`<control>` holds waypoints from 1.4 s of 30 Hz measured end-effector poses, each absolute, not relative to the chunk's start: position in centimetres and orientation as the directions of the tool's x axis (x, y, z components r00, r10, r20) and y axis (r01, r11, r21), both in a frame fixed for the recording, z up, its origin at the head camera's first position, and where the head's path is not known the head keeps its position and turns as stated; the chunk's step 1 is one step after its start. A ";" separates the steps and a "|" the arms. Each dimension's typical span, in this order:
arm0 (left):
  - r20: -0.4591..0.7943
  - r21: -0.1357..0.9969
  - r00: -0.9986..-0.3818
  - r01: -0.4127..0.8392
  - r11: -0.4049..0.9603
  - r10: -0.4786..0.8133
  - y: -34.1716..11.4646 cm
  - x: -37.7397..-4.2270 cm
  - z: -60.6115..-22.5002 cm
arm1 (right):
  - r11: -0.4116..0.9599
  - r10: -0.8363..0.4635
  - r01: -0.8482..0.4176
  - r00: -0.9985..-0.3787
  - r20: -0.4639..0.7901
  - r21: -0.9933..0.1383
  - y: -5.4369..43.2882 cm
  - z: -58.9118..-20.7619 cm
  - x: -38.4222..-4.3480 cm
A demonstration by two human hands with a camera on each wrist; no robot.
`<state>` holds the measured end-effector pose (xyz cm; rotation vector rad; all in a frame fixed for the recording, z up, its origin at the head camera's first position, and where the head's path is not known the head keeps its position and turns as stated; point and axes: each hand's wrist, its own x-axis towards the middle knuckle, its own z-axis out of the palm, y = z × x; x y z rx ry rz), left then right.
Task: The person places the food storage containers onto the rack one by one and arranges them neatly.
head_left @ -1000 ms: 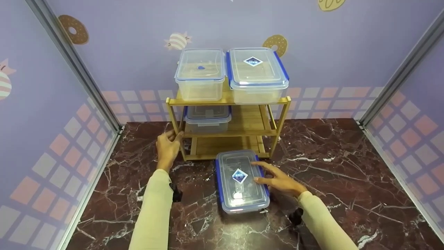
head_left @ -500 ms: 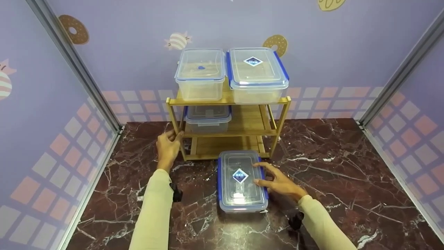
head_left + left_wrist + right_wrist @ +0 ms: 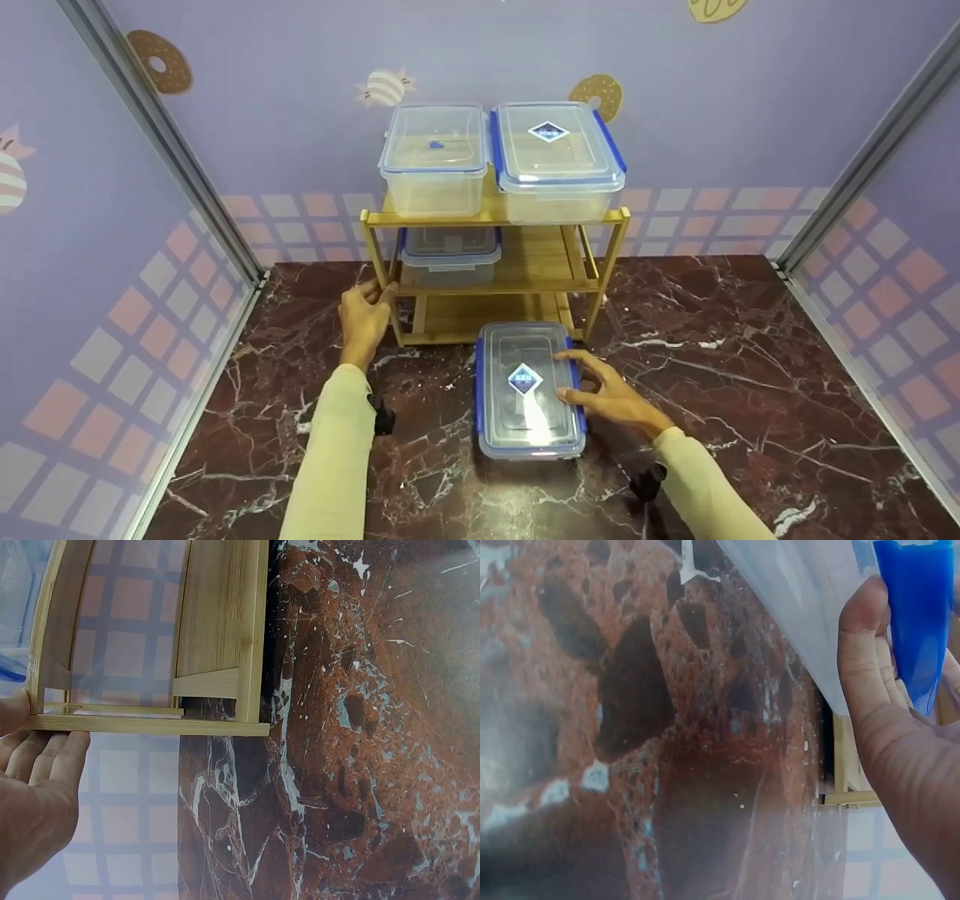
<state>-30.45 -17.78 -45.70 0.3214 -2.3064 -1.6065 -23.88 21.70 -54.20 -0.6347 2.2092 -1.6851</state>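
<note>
A clear food container (image 3: 529, 409) with blue side clips and a diamond label on its lid lies in front of the wooden rack (image 3: 450, 286). My right hand (image 3: 611, 394) grips its right edge, thumb and a finger on the lid's rim. The right wrist view shows the blue clip (image 3: 921, 615) between thumb and fingers. My left hand (image 3: 364, 319) pinches the rack's front left post; in the left wrist view the thumb is on one side of the post (image 3: 135, 724) and the fingers (image 3: 56, 754) on the other.
On the rack's top shelf stand two lidded containers, a left one (image 3: 435, 187) and a right one (image 3: 559, 199). Another container (image 3: 450, 255) sits at the left of the middle shelf. Patterned walls enclose the marble-look table (image 3: 720, 382) at the back and sides.
The food container under my right hand has turned from a slight slant to nearly straight with the rack and shifted a little right. My left hand stays on the post.
</note>
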 end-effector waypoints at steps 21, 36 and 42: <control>0.127 0.941 -0.928 0.001 0.338 -0.351 -17.7 -30.6 -45.4 | 0.040 -0.470 -0.198 -0.869 0.156 -0.979 23.2 -49.0 -22.3; 0.131 0.937 -0.927 -0.001 0.349 -0.353 -17.7 -30.6 -45.8 | 0.063 -0.421 -0.230 -0.888 0.183 -0.971 24.1 -46.5 -22.7; 0.139 0.933 -0.925 0.003 0.359 -0.353 -17.7 -30.5 -45.8 | 0.074 -0.409 -0.266 -0.887 0.214 -0.961 24.2 -46.0 -23.5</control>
